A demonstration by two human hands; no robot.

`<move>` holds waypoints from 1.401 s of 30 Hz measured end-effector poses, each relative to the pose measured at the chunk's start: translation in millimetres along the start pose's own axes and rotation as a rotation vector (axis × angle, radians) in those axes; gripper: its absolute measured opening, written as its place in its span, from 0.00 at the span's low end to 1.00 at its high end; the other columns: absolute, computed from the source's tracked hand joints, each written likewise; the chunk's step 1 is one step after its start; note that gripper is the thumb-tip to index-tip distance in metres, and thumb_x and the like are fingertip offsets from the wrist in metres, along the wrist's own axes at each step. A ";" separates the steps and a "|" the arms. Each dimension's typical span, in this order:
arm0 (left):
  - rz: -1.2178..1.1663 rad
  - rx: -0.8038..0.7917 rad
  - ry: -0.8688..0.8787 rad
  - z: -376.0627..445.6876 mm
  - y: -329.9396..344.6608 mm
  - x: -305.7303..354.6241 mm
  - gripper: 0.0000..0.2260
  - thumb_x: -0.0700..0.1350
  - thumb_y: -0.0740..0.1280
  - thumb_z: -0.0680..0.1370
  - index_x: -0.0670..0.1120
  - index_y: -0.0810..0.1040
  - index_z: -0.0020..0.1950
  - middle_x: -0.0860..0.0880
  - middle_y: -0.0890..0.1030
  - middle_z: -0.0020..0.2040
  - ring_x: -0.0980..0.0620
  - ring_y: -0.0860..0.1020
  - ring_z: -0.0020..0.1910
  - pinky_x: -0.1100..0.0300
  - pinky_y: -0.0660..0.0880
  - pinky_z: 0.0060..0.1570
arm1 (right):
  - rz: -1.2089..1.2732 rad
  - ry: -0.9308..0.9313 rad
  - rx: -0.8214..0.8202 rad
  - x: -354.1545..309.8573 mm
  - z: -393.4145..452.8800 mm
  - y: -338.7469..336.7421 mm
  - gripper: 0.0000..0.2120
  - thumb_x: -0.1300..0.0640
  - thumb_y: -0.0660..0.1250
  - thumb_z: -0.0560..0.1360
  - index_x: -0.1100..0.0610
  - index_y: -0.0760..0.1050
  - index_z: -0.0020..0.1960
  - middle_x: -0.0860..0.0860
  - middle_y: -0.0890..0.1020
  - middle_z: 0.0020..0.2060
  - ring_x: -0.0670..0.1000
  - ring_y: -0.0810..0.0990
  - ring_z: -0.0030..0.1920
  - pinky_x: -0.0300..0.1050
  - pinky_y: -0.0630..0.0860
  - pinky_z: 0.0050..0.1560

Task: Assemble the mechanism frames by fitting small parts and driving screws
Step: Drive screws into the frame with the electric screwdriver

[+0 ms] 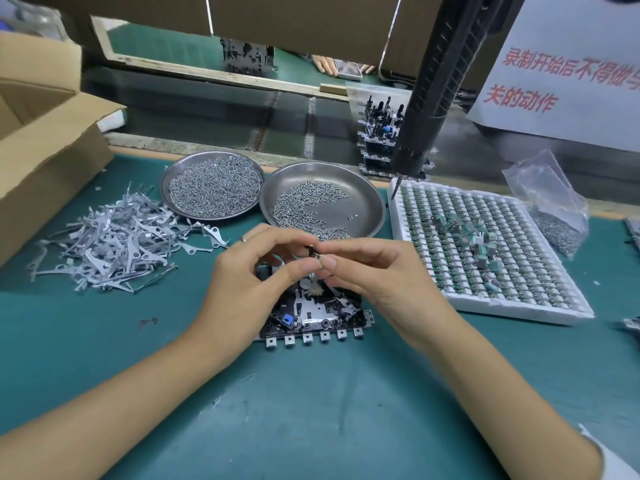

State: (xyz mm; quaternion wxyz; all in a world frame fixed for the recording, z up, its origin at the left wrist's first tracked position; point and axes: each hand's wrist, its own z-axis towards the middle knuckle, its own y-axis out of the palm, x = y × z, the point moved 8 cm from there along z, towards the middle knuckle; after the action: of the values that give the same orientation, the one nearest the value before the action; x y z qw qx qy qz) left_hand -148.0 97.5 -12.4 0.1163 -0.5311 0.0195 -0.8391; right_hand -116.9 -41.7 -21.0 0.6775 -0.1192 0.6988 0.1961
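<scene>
Currently: left hand (249,271) and right hand (367,268) are pinching a small dark part (314,253) over the black-and-silver mechanism frame (311,317), seating it likely next.

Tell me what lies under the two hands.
A black mechanism frame lies flat on the green mat, showing a blue part and a front row of metal tabs. The left hand and right hand cover its far half; what they pinch is too small to tell.
</scene>
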 end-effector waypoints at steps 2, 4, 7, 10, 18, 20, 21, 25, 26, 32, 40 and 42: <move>-0.020 -0.001 -0.012 -0.2 -0.3 -1.9 0.10 0.49 0.72 0.69 0.60 0.80 0.49 0.53 0.80 0.43 0.57 0.78 0.43 0.64 0.75 0.48 | -0.026 -0.011 -0.021 -1.0 0.0 1.4 0.11 0.57 0.73 0.66 0.56 0.84 0.47 0.55 0.86 0.40 0.50 0.85 0.42 0.36 0.78 0.43; -0.001 -0.007 -0.006 -0.4 0.0 -1.2 0.11 0.49 0.72 0.69 0.58 0.80 0.50 0.53 0.79 0.43 0.58 0.78 0.43 0.65 0.74 0.48 | -0.072 -0.033 -0.024 -3.2 -0.4 1.4 0.10 0.57 0.73 0.66 0.55 0.85 0.47 0.54 0.86 0.40 0.49 0.85 0.42 0.36 0.78 0.43; 0.033 -0.021 0.002 0.1 0.1 1.0 0.11 0.50 0.72 0.68 0.56 0.80 0.50 0.54 0.79 0.42 0.57 0.77 0.43 0.64 0.74 0.49 | -0.146 -0.095 -0.010 -9.1 -1.4 0.1 0.08 0.59 0.74 0.67 0.54 0.85 0.46 0.52 0.86 0.38 0.47 0.84 0.40 0.36 0.77 0.42; 0.088 -0.046 0.035 0.4 0.5 6.9 0.11 0.48 0.72 0.68 0.54 0.80 0.49 0.53 0.79 0.42 0.60 0.77 0.43 0.68 0.72 0.48 | -0.295 -0.197 0.017 -17.7 -4.2 0.0 0.08 0.64 0.74 0.69 0.52 0.85 0.44 0.51 0.85 0.38 0.47 0.82 0.41 0.40 0.79 0.44; 0.173 -0.152 0.042 -6.5 -7.1 9.8 0.08 0.47 0.69 0.72 0.53 0.80 0.51 0.55 0.81 0.45 0.61 0.77 0.45 0.71 0.69 0.50 | -0.702 -0.360 0.017 -10.7 -25.6 3.5 0.10 0.65 0.75 0.68 0.53 0.85 0.46 0.45 0.84 0.41 0.48 0.80 0.46 0.43 0.76 0.49; 0.157 -0.107 0.006 -8.9 -13.0 5.4 0.06 0.47 0.67 0.74 0.54 0.81 0.49 0.54 0.81 0.43 0.61 0.77 0.45 0.70 0.70 0.48 | -0.803 -0.413 -0.015 -6.9 -28.6 9.8 0.07 0.64 0.76 0.68 0.55 0.85 0.45 0.47 0.84 0.41 0.47 0.78 0.45 0.40 0.73 0.49; 0.152 -0.093 -0.011 -9.6 -14.3 3.4 0.06 0.47 0.66 0.75 0.54 0.81 0.48 0.54 0.82 0.43 0.61 0.78 0.44 0.69 0.71 0.47 | -0.831 -0.440 -0.027 -5.8 -29.2 12.6 0.06 0.63 0.76 0.68 0.56 0.86 0.44 0.48 0.84 0.41 0.47 0.77 0.44 0.39 0.72 0.49; 0.204 -0.091 0.010 -11.1 -12.7 4.3 0.06 0.48 0.64 0.77 0.52 0.81 0.49 0.55 0.81 0.41 0.61 0.78 0.44 0.71 0.70 0.47 | -0.880 -0.524 -0.035 -7.0 -31.4 17.4 0.05 0.61 0.74 0.67 0.56 0.86 0.43 0.48 0.84 0.40 0.52 0.77 0.42 0.45 0.74 0.46; 0.207 -0.087 0.010 -11.4 -12.7 4.3 0.06 0.48 0.64 0.77 0.52 0.81 0.48 0.56 0.81 0.41 0.62 0.78 0.44 0.72 0.70 0.47 | -0.888 -0.538 -0.029 -7.8 -32.2 17.7 0.05 0.61 0.74 0.67 0.56 0.86 0.42 0.48 0.84 0.40 0.52 0.77 0.41 0.47 0.75 0.46; 0.197 -0.094 -0.026 -13.4 -11.8 1.1 0.06 0.49 0.64 0.77 0.53 0.81 0.47 0.56 0.81 0.41 0.61 0.78 0.44 0.71 0.70 0.47 | -0.923 -0.574 -0.031 -8.5 -34.4 19.9 0.04 0.60 0.75 0.67 0.55 0.86 0.41 0.48 0.84 0.40 0.49 0.77 0.41 0.53 0.75 0.47; 0.303 -0.184 0.084 -19.5 -0.4 13.9 0.06 0.41 0.67 0.74 0.45 0.83 0.48 0.55 0.78 0.39 0.59 0.76 0.39 0.71 0.69 0.44 | -0.988 -0.625 -0.065 -8.6 -36.6 23.1 0.04 0.61 0.75 0.68 0.56 0.86 0.42 0.49 0.83 0.42 0.50 0.77 0.42 0.54 0.75 0.46; 0.318 -0.199 0.088 -20.0 1.0 14.7 0.07 0.40 0.67 0.73 0.45 0.83 0.48 0.56 0.78 0.39 0.59 0.76 0.39 0.72 0.68 0.45 | -0.988 -0.620 -0.063 -8.2 -36.2 22.9 0.04 0.61 0.75 0.67 0.56 0.86 0.42 0.49 0.83 0.42 0.50 0.77 0.42 0.55 0.75 0.46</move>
State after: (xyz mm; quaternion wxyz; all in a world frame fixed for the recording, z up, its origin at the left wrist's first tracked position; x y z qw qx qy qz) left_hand -171.8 91.5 -8.2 0.1933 -0.4931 0.1913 -0.8263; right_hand -159.0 -37.8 -10.0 0.8578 -0.3878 0.3231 -0.0967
